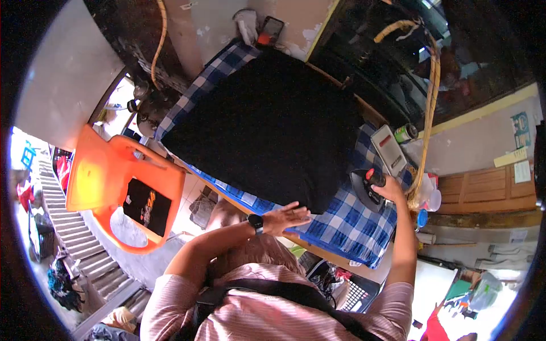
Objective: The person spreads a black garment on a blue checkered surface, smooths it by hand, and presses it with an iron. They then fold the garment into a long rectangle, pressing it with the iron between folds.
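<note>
A large black cloth, perhaps a garment (267, 125), lies spread over a blue and white checked cover (352, 227) on the table. My right hand (388, 188) grips the handle of a dark iron (364, 190), which rests on the checked cover at the right, beside the black cloth. At the near edge of the black cloth, my left hand (287, 219) lies flat with its fingers stretched out. A watch (255, 223) is on my left wrist. The iron's soleplate is hidden from this angle.
An orange plastic chair (108, 170) with a folded black item (147, 207) on its seat stands left. Behind the iron are a pale tray-like item (389, 150) and a green can (405, 133). A cord (430, 108) hangs at the right. Below the table is a dark basket (358, 292).
</note>
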`<state>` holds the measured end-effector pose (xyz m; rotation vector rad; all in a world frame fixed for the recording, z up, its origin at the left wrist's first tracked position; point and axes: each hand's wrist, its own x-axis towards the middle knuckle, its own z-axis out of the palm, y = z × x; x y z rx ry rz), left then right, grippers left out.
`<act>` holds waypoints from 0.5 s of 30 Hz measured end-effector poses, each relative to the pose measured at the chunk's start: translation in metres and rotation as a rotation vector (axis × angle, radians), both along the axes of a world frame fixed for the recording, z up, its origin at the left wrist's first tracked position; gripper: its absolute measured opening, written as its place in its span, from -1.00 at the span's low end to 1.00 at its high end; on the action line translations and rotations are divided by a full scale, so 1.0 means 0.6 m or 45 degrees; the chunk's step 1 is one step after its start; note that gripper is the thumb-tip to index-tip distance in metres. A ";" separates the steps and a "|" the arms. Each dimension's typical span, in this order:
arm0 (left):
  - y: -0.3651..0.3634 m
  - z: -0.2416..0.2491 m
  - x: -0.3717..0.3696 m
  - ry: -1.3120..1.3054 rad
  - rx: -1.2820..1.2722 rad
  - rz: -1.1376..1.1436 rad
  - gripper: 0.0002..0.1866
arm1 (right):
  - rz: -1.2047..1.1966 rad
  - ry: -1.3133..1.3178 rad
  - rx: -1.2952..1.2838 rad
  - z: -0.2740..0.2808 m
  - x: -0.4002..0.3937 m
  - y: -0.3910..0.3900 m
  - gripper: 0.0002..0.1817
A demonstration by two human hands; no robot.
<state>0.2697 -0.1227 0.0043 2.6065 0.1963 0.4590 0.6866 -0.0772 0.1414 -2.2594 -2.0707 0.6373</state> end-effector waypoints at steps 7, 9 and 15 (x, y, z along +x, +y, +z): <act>0.034 0.021 -0.203 -0.086 -0.213 0.764 -0.68 | -0.727 0.281 0.134 0.001 -0.125 0.016 -0.68; 0.084 0.027 -0.279 -0.237 -0.153 1.290 -0.76 | -0.736 0.512 0.164 0.050 -0.213 0.009 -0.68; 0.258 0.012 -0.425 0.067 0.613 2.182 -0.63 | -0.140 0.345 -0.174 0.013 -0.430 0.073 -0.51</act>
